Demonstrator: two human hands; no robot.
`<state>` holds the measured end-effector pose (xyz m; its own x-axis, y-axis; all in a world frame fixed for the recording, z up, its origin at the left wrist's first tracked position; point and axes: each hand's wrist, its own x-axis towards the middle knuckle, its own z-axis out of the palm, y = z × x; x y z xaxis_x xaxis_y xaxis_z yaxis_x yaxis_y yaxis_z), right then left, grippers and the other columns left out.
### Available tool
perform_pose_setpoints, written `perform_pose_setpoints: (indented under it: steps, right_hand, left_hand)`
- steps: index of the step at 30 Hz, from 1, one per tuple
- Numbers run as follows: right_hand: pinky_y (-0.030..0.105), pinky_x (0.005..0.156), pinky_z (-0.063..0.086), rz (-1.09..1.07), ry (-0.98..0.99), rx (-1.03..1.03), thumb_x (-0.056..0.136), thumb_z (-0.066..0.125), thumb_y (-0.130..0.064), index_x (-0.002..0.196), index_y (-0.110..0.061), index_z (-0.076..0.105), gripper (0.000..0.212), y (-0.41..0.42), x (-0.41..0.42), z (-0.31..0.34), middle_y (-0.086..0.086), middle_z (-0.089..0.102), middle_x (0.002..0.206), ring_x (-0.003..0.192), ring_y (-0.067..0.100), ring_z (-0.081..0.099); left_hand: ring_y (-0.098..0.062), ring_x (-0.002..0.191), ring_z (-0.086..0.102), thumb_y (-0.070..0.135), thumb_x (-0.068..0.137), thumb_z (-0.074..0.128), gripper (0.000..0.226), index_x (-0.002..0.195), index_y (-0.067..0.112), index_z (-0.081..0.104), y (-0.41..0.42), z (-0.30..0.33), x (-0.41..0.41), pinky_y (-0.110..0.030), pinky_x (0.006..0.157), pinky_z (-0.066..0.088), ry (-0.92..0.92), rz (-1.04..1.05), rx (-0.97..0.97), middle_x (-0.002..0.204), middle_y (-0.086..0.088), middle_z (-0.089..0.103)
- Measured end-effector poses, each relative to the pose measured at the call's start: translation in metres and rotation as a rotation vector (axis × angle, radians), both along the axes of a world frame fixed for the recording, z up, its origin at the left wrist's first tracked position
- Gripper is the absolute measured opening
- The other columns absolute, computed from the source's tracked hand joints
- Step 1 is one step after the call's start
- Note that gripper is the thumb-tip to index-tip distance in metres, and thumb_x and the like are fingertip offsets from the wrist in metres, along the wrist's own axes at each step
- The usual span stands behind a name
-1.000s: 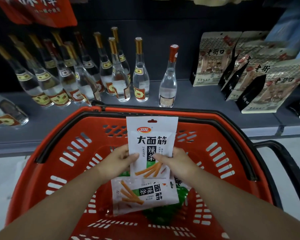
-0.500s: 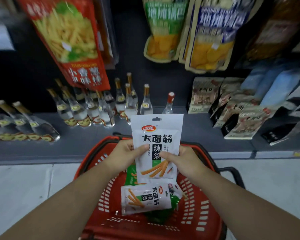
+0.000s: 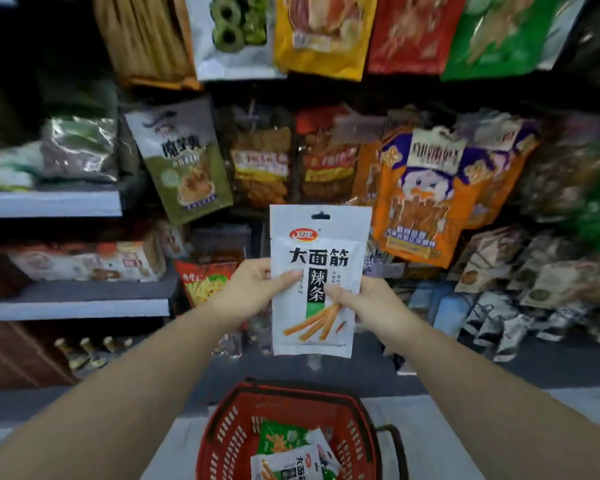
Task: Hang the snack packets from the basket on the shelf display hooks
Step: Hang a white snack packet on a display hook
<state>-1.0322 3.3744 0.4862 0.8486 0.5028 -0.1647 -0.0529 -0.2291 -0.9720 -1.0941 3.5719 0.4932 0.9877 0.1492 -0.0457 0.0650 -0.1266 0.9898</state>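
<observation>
I hold a white snack packet [image 3: 321, 268] upright in front of the shelf, its hang hole at the top. My left hand [image 3: 248, 291] grips its left edge with the thumb on the front. My right hand [image 3: 368, 301] grips its right edge the same way. Below, on the floor, stands the red basket [image 3: 229, 427] with more white and green packets [image 3: 291, 459] inside. Behind the held packet hang rows of other snack packets [image 3: 420, 195] on the display; the hooks themselves are hidden or too blurred to make out.
Grey shelves [image 3: 73, 303] at the left carry bagged goods. Bottles [image 3: 90, 348] stand low at the left. Silver and beige pouches [image 3: 520, 306] lie piled on the right shelf. The basket's black handle [image 3: 395, 445] sticks out to the right.
Both hands have lifted the white packet up out of the basket to the height of the hanging snacks. My view has tilted up, so the basket now sits far below.
</observation>
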Motion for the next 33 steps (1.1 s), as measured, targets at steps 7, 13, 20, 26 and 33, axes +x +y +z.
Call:
perform_pose_setpoints:
  steps: [7, 13, 20, 26, 33]
  right_hand:
    - [0.048, 0.094, 0.052, -0.106, -0.019, 0.149, 0.090, 0.065, -0.026, 0.105, -0.019, 0.072, 0.018, -0.008, -0.008, 0.144, 0.001, 0.075, 0.103, 0.096, 0.023, 0.071]
    - [0.052, 0.090, 0.053, -0.170, -0.175, 0.187, 0.090, 0.064, -0.029, 0.105, -0.020, 0.071, 0.019, -0.018, -0.005, 0.208, 0.001, 0.075, 0.102, 0.096, 0.025, 0.071]
    - [0.059, 0.084, 0.054, -0.264, -0.267, 0.254, 0.091, 0.063, -0.027, 0.096, -0.022, 0.073, 0.012, -0.032, 0.010, 0.240, 0.004, 0.076, 0.100, 0.093, 0.032, 0.071]
    - [0.057, 0.084, 0.054, -0.329, -0.294, 0.261, 0.091, 0.062, -0.036, 0.105, -0.016, 0.071, 0.026, -0.054, 0.040, 0.246, 0.009, 0.075, 0.099, 0.092, 0.033, 0.071]
    - [0.051, 0.087, 0.055, -0.286, -0.335, 0.242, 0.092, 0.061, -0.037, 0.103, -0.022, 0.072, 0.022, -0.121, 0.110, 0.253, 0.002, 0.076, 0.097, 0.090, 0.026, 0.072]
  left_hand:
    - [-0.017, 0.096, 0.071, 0.026, 0.088, 0.066, 0.026, 0.108, 0.009, 0.071, -0.017, 0.146, 0.001, -0.033, 0.086, 0.057, -0.118, 0.042, 0.001, 0.106, -0.002, 0.075]
    - [-0.018, 0.095, 0.072, 0.029, 0.088, 0.067, 0.025, 0.107, 0.015, 0.072, -0.029, 0.210, 0.018, -0.039, 0.086, 0.057, -0.217, -0.008, -0.021, 0.103, 0.002, 0.075]
    - [-0.018, 0.096, 0.072, 0.028, 0.090, 0.064, 0.022, 0.105, 0.015, 0.073, -0.041, 0.244, 0.038, -0.042, 0.088, 0.056, -0.269, -0.063, 0.007, 0.103, 0.001, 0.075]
    - [-0.014, 0.088, 0.073, 0.026, 0.091, 0.063, 0.016, 0.099, 0.017, 0.073, -0.068, 0.262, 0.073, -0.028, 0.075, 0.057, -0.318, -0.088, 0.032, 0.096, 0.005, 0.077]
    - [-0.023, 0.092, 0.073, 0.024, 0.092, 0.062, 0.020, 0.104, 0.011, 0.072, -0.137, 0.263, 0.138, -0.042, 0.082, 0.058, -0.315, -0.056, -0.027, 0.103, -0.006, 0.075]
